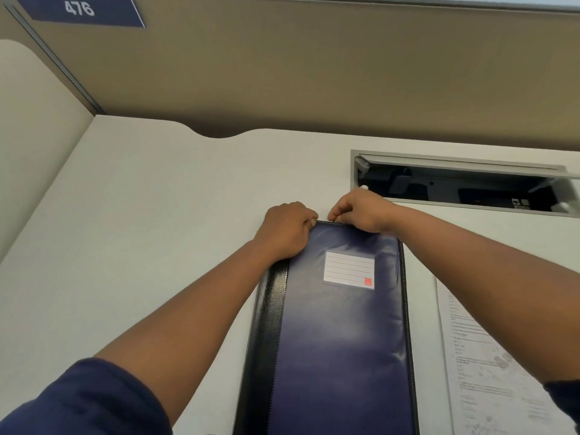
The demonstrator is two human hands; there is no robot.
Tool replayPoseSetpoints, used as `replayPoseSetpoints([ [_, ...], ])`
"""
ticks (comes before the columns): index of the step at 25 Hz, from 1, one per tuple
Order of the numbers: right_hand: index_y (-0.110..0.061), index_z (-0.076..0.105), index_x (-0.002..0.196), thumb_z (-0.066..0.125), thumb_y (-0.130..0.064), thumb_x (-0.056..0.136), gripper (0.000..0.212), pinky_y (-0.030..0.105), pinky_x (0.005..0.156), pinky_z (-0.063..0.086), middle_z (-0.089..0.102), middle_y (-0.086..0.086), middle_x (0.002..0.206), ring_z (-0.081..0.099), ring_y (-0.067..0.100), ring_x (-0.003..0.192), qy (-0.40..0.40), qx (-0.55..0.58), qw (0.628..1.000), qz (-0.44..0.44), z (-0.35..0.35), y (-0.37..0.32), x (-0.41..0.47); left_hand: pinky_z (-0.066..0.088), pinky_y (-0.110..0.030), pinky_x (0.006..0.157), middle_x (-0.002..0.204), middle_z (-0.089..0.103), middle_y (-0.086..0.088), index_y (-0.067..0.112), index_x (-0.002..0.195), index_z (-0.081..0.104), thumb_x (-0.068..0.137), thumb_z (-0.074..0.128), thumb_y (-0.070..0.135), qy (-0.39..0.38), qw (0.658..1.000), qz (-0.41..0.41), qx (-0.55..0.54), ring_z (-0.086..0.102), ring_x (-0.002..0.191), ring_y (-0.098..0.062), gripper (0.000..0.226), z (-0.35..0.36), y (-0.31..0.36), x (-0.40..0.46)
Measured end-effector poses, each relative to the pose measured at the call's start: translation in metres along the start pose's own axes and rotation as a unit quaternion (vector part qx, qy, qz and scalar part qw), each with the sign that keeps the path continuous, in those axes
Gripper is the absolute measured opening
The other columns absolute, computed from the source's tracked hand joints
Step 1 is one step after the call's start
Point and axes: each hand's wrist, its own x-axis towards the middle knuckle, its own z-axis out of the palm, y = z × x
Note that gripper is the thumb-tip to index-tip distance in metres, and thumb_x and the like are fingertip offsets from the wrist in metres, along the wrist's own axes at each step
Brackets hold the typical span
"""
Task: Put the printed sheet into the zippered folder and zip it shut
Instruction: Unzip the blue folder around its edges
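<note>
Hands are meeting at the far end of the zippered folder [339,328], its long axis running near-to-far: left hand [287,229] gripping the far-left corner, right hand [361,211] pinching the zipper pull [335,220], printed sheet [483,365] lying outside to the right.

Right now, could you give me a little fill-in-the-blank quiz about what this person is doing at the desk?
1. Both hands, left hand and right hand, meet at the folder's ____ edge.
2. The label on the folder carries a small ____ square.
3. The sheet lies on the desk to the ____ of the folder.
4. The sign on the wall reads ____.

Missing words: far; red; right; 476
</note>
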Motion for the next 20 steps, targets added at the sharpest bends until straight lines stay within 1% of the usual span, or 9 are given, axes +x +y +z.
replayPoseSetpoints([
  [2, -0.019, 0.08, 0.101, 0.069, -0.007, 0.092, 0.019, 0.026, 0.089, 0.051, 0.073, -0.01, 0.088, 0.068, 0.009, 0.089, -0.006, -0.036, 0.999, -0.035, -0.002, 0.0, 0.003, 0.045, -0.04, 0.091, 0.111, 0.068, 0.001, 0.028, 0.105, 0.072, 0.098, 0.056, 0.03, -0.024, 0.998, -0.028, -0.042, 0.06, 0.108, -0.024, 0.018, 0.001, 0.002, 0.007],
  [4, -0.02, 0.08, 0.096, 0.07, -0.007, 0.091, 0.018, 0.026, 0.086, 0.052, 0.072, -0.011, 0.084, 0.068, 0.009, 0.085, 0.001, -0.051, 0.997, -0.054, -0.001, 0.003, 0.006, 0.043, -0.038, 0.092, 0.11, 0.069, 0.005, 0.032, 0.102, 0.073, 0.096, 0.061, 0.029, -0.014, 0.995, -0.059, -0.074, 0.059, 0.107, -0.021, 0.014, 0.003, 0.002, 0.011],
  [6, -0.018, 0.08, 0.095, 0.071, -0.007, 0.09, 0.016, 0.028, 0.087, 0.053, 0.072, -0.009, 0.083, 0.067, 0.011, 0.085, 0.022, -0.057, 0.996, -0.062, 0.001, 0.011, 0.006, 0.043, -0.039, 0.094, 0.106, 0.07, 0.006, 0.03, 0.095, 0.073, 0.095, 0.063, 0.024, -0.007, 0.992, -0.069, -0.104, 0.06, 0.106, -0.021, 0.012, 0.003, 0.003, 0.013],
  [9, -0.019, 0.08, 0.093, 0.071, -0.006, 0.091, 0.016, 0.029, 0.088, 0.052, 0.072, -0.006, 0.086, 0.066, 0.015, 0.087, 0.062, -0.05, 0.995, -0.059, 0.002, 0.027, 0.002, 0.044, -0.04, 0.098, 0.104, 0.072, 0.005, 0.026, 0.092, 0.073, 0.095, 0.064, 0.019, -0.006, 0.988, -0.063, -0.14, 0.061, 0.106, -0.021, 0.012, 0.0, 0.002, 0.012],
  [11, -0.02, 0.081, 0.092, 0.072, -0.005, 0.09, 0.017, 0.028, 0.088, 0.05, 0.072, -0.005, 0.087, 0.065, 0.016, 0.087, 0.08, -0.053, 0.994, -0.049, -0.001, 0.039, -0.004, 0.043, -0.041, 0.1, 0.107, 0.073, 0.003, 0.024, 0.094, 0.074, 0.095, 0.064, 0.018, -0.005, 0.987, -0.064, -0.15, 0.061, 0.108, -0.021, 0.011, 0.0, -0.001, 0.011],
  [14, -0.018, 0.081, 0.092, 0.072, -0.005, 0.09, 0.015, 0.028, 0.088, 0.05, 0.073, -0.004, 0.089, 0.065, 0.016, 0.088, 0.102, -0.053, 0.993, -0.031, -0.013, 0.062, -0.018, 0.042, -0.039, 0.102, 0.111, 0.071, 0.003, 0.022, 0.098, 0.074, 0.097, 0.064, 0.019, -0.009, 0.985, -0.065, -0.16, 0.059, 0.109, -0.02, 0.011, -0.001, -0.006, 0.009],
  [15, -0.016, 0.081, 0.092, 0.072, -0.005, 0.09, 0.014, 0.027, 0.087, 0.05, 0.073, -0.004, 0.089, 0.066, 0.016, 0.088, 0.109, -0.054, 0.992, -0.028, -0.017, 0.07, -0.024, 0.041, -0.038, 0.102, 0.111, 0.071, 0.003, 0.022, 0.099, 0.074, 0.097, 0.064, 0.019, -0.01, 0.985, -0.065, -0.161, 0.059, 0.11, -0.02, 0.011, -0.001, -0.007, 0.008],
  [17, -0.015, 0.081, 0.091, 0.071, -0.004, 0.091, 0.015, 0.017, 0.079, 0.047, 0.072, -0.006, 0.088, 0.066, 0.013, 0.085, 0.118, -0.049, 0.992, -0.02, -0.022, 0.084, -0.038, 0.041, -0.037, 0.102, 0.109, 0.07, 0.005, 0.022, 0.099, 0.074, 0.097, 0.064, 0.019, -0.009, 0.985, -0.064, -0.159, 0.059, 0.109, -0.019, 0.011, 0.0, -0.009, 0.008],
  [20, -0.013, 0.08, 0.089, 0.068, 0.001, 0.092, 0.019, 0.001, 0.069, 0.039, 0.073, -0.003, 0.088, 0.062, 0.0, 0.079, 0.138, -0.01, 0.99, 0.009, -0.019, 0.095, -0.056, 0.041, -0.037, 0.1, 0.101, 0.066, 0.009, 0.024, 0.098, 0.074, 0.097, 0.064, 0.019, -0.003, 0.986, -0.065, -0.155, 0.059, 0.107, -0.019, 0.011, 0.003, -0.008, 0.008],
])
